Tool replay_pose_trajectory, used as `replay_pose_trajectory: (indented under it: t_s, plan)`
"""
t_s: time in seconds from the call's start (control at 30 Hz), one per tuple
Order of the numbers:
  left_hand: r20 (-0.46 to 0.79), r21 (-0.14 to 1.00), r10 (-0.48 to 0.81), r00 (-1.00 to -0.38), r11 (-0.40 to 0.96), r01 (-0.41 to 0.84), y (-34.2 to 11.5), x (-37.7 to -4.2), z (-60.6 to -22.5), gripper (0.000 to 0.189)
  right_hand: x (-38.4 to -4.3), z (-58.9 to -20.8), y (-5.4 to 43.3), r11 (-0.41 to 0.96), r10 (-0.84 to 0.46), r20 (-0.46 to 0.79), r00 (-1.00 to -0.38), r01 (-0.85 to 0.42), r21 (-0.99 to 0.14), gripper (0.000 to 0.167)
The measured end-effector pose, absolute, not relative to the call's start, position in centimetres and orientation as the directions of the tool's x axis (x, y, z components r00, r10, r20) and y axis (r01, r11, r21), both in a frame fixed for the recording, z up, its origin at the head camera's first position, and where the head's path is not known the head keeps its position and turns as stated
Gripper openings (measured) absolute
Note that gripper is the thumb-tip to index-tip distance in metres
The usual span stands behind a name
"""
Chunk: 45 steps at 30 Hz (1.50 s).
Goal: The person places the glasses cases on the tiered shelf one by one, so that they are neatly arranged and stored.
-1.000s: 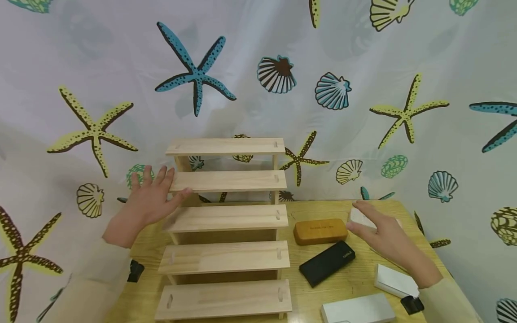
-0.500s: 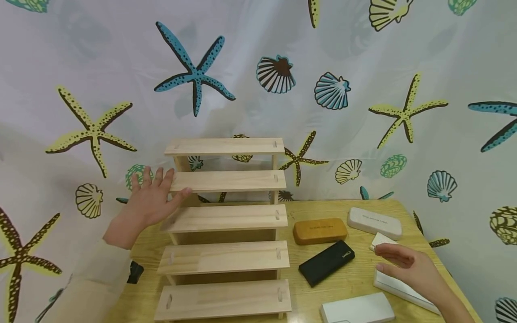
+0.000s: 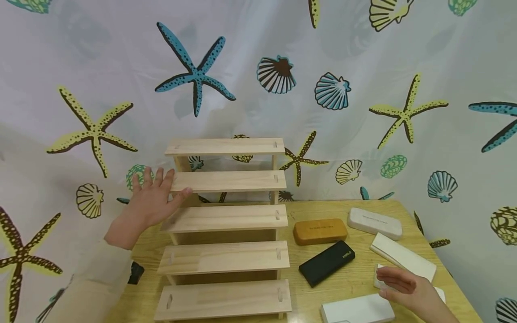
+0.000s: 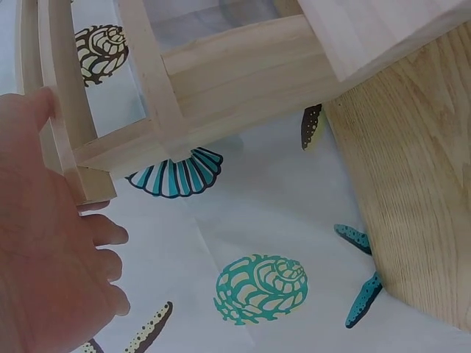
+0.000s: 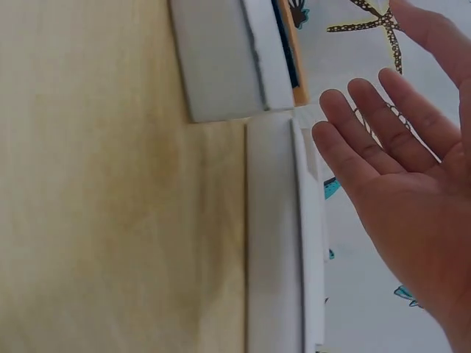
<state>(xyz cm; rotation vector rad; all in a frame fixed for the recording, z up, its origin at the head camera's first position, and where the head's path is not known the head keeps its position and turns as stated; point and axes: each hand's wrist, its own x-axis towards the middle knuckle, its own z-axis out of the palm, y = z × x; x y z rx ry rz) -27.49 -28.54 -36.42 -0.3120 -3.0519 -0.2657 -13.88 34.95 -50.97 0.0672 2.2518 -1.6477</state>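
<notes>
A pale wooden stepped shelf rack (image 3: 228,217) stands on the table. At its left side, my left hand (image 3: 151,199) grips the end of the second step from the top; in the left wrist view the thumb (image 4: 33,110) lies on one side of the board and the fingers (image 4: 103,235) on the other. Over on the right, my right hand (image 3: 414,289) hovers above a white case (image 3: 440,294), partly hiding it, with relaxed fingers and nothing in them. Another white case (image 3: 404,255) lies just behind that hand, and a white box-like case (image 3: 357,309) lies to its left.
An orange-brown glasses case (image 3: 320,231), a black case (image 3: 328,263) and a light grey case (image 3: 374,223) lie right of the rack on the wooden table (image 3: 323,208). Behind hangs a white cloth (image 3: 250,112) printed with starfish and shells.
My right hand has drawn back toward the near right, from over the light grey case to the nearer white case, uncovering the cases behind. The left hand stays put on the rack.
</notes>
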Motion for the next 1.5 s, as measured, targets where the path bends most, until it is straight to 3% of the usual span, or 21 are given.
replay_pose_trajectory:
  t_s: [0.4,0.93,1.17,1.5]
  plan:
    - [0.087,0.165,0.197,-0.977,0.964,0.209,-28.6,-27.6,-36.6,0.101,-13.3,-53.6,34.7,0.396,-0.07,-0.426,-0.902,0.367,-0.842,0.081]
    - [0.07,0.163,0.198,-0.978,0.965,0.207,-28.2,-27.4,-36.2,0.101,-12.4,-55.7,35.4,0.414,-0.215,-0.377,-0.901,0.266,-0.871,0.076]
    - [0.068,0.163,0.195,-0.978,0.965,0.204,-28.2,-27.4,-36.1,0.1,-12.3,-56.3,35.7,0.411,-0.308,-0.276,-0.91,0.134,-0.902,0.076]
    - [0.079,0.165,0.199,-0.977,0.964,0.209,-28.4,-27.5,-36.4,0.1,-12.4,-56.2,35.9,0.397,-0.318,-0.273,-0.908,0.133,-0.908,0.079]
